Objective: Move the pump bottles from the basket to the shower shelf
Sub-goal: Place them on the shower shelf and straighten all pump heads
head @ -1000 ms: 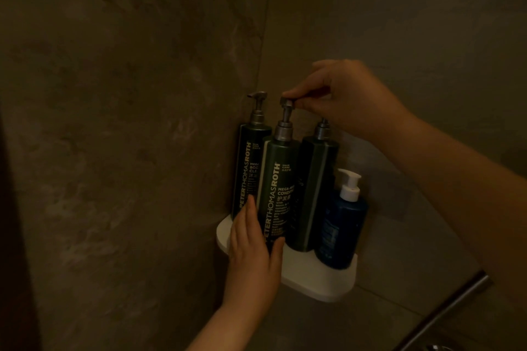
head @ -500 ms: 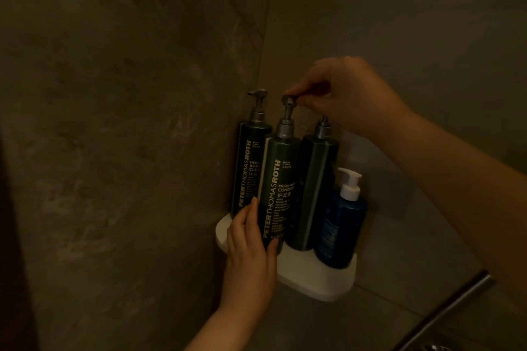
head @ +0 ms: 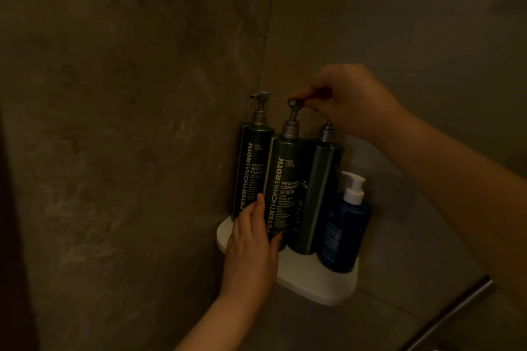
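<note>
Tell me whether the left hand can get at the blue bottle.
Probably yes: nothing stands before the blue bottle, though the left hand must first release the conditioner bottle.

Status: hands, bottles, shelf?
Left grip holds conditioner bottle low. Right grip pinches its pump head. Stands on white shelf, cleanser bottle close left, dark bottle close right.
</note>
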### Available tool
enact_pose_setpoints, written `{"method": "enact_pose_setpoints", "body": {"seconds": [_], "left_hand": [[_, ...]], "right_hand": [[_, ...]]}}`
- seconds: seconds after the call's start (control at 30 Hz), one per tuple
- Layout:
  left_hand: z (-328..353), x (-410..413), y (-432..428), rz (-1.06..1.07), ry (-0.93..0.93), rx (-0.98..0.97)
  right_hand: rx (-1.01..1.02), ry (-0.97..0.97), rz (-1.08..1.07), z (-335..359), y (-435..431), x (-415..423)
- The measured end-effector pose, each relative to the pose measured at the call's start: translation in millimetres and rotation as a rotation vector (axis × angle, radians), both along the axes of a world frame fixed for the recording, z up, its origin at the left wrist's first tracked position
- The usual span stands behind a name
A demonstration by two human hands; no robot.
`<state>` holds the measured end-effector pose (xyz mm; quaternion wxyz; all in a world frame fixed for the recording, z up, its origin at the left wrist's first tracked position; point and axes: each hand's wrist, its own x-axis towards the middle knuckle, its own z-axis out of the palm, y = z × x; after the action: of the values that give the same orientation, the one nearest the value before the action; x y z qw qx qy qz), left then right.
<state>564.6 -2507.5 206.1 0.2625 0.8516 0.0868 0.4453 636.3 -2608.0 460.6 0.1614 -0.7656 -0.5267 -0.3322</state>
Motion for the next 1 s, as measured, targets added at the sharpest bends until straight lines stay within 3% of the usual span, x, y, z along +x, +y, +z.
{"method": "enact_pose_setpoints", "body": {"seconds": [1.0], "left_hand": [[14.0,20.3,11.8,-0.004,0.009,0.015]], "right_hand": [[-0.1,-0.099,-0.131,3.1,10.9,21.5]]}}
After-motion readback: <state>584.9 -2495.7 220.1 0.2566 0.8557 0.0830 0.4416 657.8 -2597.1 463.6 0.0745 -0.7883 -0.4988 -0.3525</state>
